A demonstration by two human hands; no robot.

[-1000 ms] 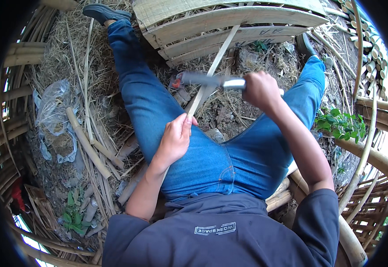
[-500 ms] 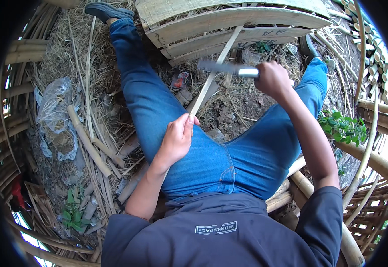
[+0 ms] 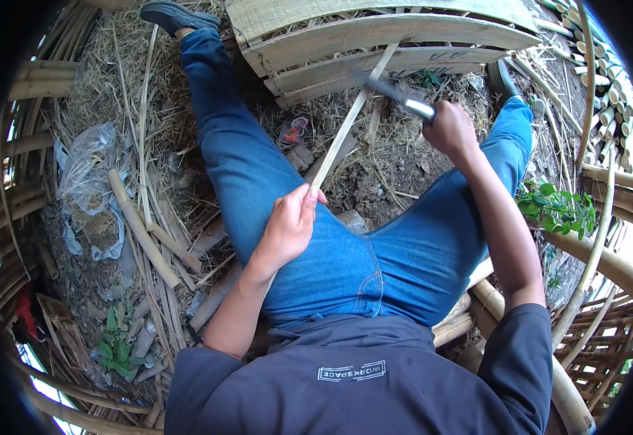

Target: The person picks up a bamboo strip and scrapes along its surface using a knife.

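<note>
My left hand (image 3: 292,225) is closed round a long pale bamboo strip (image 3: 344,129) above my left thigh. The strip slants up and away to the right, its far part in front of the slatted wooden crate. In my right hand (image 3: 450,132) is a knife (image 3: 419,109), its handle wrapped by my fingers. The blade is smeared by motion and points up and to the left, its tip close to the strip's upper part. Whether blade and strip touch, I cannot tell.
The wooden crate (image 3: 396,32) stands between my feet. To the left lie a clear plastic bag (image 3: 88,174), a bamboo piece (image 3: 142,228) and loose strips on straw-covered ground. A stack of cut bamboo poles (image 3: 610,101) is at the far right, with a leafy plant (image 3: 557,209) nearer.
My right hand has shifted slightly, and the knife has tilted so its blade points further up and away along the strip. My left hand and the bamboo strip stay almost still.
</note>
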